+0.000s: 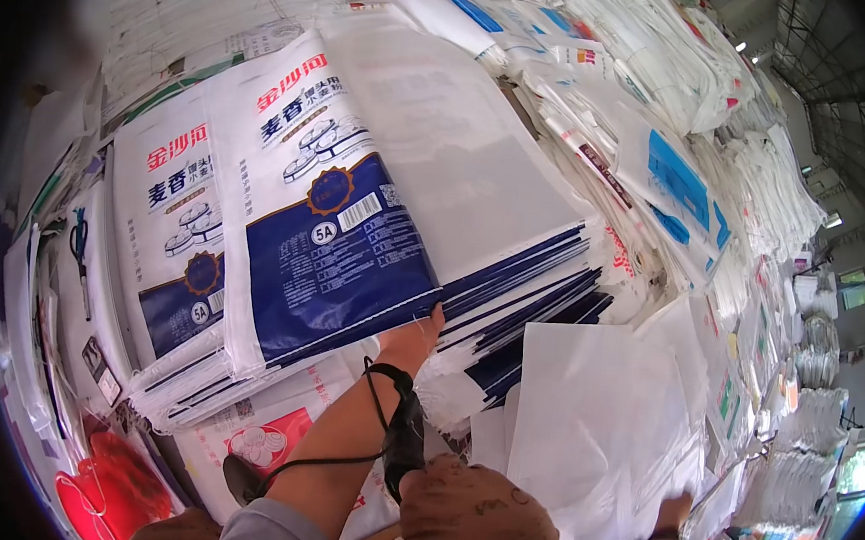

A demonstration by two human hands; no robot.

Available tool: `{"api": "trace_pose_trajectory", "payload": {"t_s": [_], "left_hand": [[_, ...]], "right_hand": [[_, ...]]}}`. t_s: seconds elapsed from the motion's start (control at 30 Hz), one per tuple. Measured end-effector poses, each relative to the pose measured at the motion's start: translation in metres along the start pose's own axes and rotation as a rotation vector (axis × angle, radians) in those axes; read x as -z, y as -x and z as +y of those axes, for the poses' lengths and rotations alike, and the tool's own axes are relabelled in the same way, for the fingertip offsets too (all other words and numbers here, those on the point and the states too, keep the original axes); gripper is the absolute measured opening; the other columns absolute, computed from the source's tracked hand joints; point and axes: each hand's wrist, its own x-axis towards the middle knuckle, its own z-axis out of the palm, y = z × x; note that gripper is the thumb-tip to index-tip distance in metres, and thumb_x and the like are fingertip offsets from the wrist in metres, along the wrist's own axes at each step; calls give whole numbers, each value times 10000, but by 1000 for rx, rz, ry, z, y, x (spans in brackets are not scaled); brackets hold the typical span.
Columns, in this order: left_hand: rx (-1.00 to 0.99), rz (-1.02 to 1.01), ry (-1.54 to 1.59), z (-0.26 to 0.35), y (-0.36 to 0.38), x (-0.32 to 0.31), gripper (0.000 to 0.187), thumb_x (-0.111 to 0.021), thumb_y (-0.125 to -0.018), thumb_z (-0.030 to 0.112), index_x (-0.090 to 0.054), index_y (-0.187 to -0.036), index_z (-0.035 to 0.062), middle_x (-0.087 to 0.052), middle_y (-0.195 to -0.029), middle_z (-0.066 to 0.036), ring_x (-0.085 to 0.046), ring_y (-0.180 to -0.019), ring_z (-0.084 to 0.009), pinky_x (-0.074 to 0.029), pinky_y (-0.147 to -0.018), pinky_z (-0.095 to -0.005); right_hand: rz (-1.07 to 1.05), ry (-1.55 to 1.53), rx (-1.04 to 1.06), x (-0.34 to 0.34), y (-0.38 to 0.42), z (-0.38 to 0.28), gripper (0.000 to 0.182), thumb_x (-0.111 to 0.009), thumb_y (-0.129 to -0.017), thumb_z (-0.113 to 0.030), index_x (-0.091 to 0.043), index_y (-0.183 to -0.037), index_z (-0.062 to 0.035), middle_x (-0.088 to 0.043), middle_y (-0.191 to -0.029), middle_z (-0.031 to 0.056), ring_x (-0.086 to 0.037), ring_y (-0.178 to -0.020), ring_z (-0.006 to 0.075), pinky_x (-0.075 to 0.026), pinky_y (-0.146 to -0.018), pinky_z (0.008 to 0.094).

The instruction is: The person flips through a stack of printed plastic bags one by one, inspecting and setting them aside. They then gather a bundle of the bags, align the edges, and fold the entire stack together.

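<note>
At the lower corner of a blue and white printed bag (338, 253), my left hand (409, 341) is closed on the bag's edge, with some fingers hidden. This bag lies open-side across a thick stack, partly over a similar printed bag (180, 217) on the left. A plain white bag face (462, 142) is on the stack's right part. Far to the lower right, my right hand (674, 510) looks curled beside a loose white sheet (598, 412); what it holds, if anything, is too small to tell.
Tall piles of white bags (668, 56) rise behind and to the right. Scissors (80, 237) with dark blue handles and a dark rectangular object (101, 372) lie at the left. A red bundle (111, 493) is at the lower left.
</note>
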Motion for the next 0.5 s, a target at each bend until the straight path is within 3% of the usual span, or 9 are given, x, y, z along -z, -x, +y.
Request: {"api": "trace_pose_trajectory", "payload": {"t_s": [0.07, 0.13, 0.2, 0.23, 0.27, 0.33, 0.43, 0.47, 0.5], "left_hand": [[21, 3, 19, 4, -1, 18, 519, -502, -935, 460, -617, -1227, 46, -592, -1287, -188, -542, -1184, -397, -389, -1050, -494], [55, -46, 89, 7, -4, 32, 515, -507, -931, 457, -621, -1222, 48, -599, -1278, -188, -548, -1176, -398, -394, -1045, -494], [85, -94, 156, 9, -7, 31, 510, -511, -928, 454, -624, -1217, 50, -605, -1269, -188, -553, -1168, -400, -399, -1041, -494], [64, -88, 144, 7, -5, 27, 508, -513, -926, 452, -627, -1212, 48, -611, -1259, -189, -556, -1161, -405, -403, -1036, -497], [47, -81, 129, 4, -5, 24, 506, -515, -925, 450, -630, -1206, 46, -618, -1249, -191, -559, -1154, -410, -407, -1030, -500], [55, -107, 136, 4, -5, 29, 508, -518, -922, 449, -631, -1204, 42, -620, -1245, -193, -560, -1151, -415, -408, -1029, -500], [80, -62, 126, 3, -5, 26, 510, -528, -914, 451, -639, -1191, 38, -629, -1227, -199, -571, -1130, -423, -413, -1025, -498], [79, -69, 117, 4, -5, 28, 510, -527, -913, 453, -639, -1194, 42, -630, -1223, -201, -571, -1130, -421, -412, -1026, -499], [74, -79, 112, 5, -5, 31, 510, -526, -912, 456, -640, -1197, 47, -631, -1219, -203, -572, -1130, -419, -411, -1027, -500]], "right_hand": [[203, -270, 411, -12, -62, -139, 473, -643, -742, 14, -572, -1210, 26, -598, -1201, 189, -575, -1137, 348, -458, -997, 404], [-124, -919, 541, 32, -72, -320, 431, -587, -818, 33, -581, -1248, 4, -608, -1236, 165, -578, -1163, 305, -466, -990, 395], [-161, -922, 752, 78, -51, -461, 325, -594, -844, -17, -666, -1159, -54, -672, -1106, 118, -651, -1017, 240, -522, -850, 329], [-357, -1065, 649, 96, -34, -514, 289, -623, -857, -72, -682, -1139, -46, -703, -991, 97, -682, -811, 195, -533, -736, 298], [-315, -1091, 767, 65, -41, -559, 301, -638, -873, -116, -679, -1162, -43, -708, -913, 96, -653, -653, 152, -525, -636, 288], [-582, -1229, 507, 76, -15, -621, 346, -669, -872, -226, -687, -1106, 27, -703, -840, 93, -669, -627, 139, -531, -551, 270], [-646, -1071, 178, 57, -8, -665, 390, -710, -822, -280, -687, -952, 86, -674, -719, 125, -647, -527, 161, -503, -458, 285], [-674, -1041, 184, 55, -14, -670, 397, -734, -781, -300, -662, -792, 90, -633, -616, 124, -632, -470, 186, -473, -401, 294], [-680, -1039, 180, 52, -13, -676, 397, -734, -781, -300, -662, -792, 90, -633, -616, 124, -632, -470, 186, -473, -401, 294]]}}
